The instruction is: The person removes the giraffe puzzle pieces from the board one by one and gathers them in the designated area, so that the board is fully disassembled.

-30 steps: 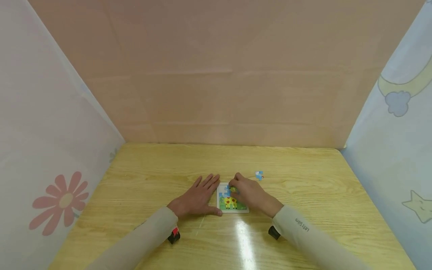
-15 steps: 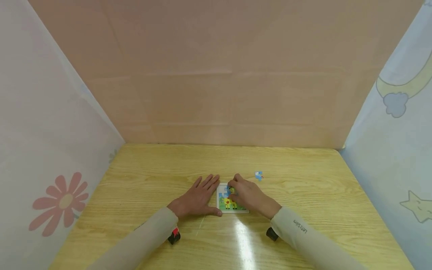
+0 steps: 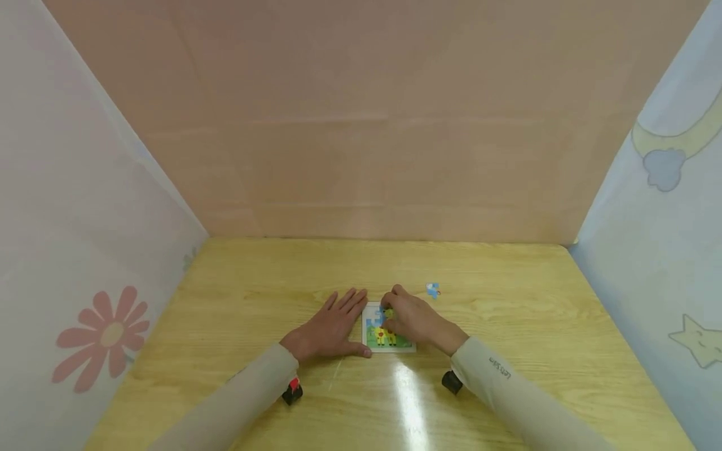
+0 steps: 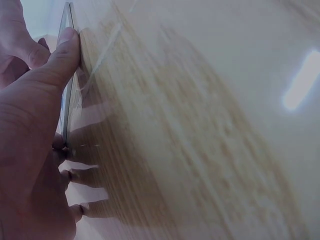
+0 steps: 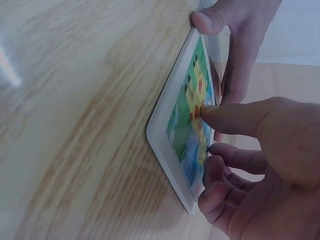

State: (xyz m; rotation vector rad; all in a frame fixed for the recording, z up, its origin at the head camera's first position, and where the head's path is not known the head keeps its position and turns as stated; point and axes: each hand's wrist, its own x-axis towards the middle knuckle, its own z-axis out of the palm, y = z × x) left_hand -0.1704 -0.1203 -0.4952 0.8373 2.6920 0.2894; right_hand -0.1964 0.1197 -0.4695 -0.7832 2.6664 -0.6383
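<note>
A small white-framed jigsaw puzzle with a giraffe picture lies on the table between the hands. The left hand is flat with fingers spread along the frame's left side; its thumb touches the near left corner. Over the upper right part, the right hand has its thumb and curled fingers around a puzzle piece bearing the giraffe's head. In the right wrist view, the thumb touches the giraffe's body. The fingers partly hide the piece. White backing shows at the puzzle's upper left.
A loose blue-and-white puzzle piece lies on the wooden table beyond the right hand. A brown sheet rises behind the table, with patterned sheets on both sides. Black wrist devices hang beneath the sleeves.
The right hand and forearm have shifted slightly left, keeping the fingers at the giraffe-head piece. The left hand stays in place at the frame.
</note>
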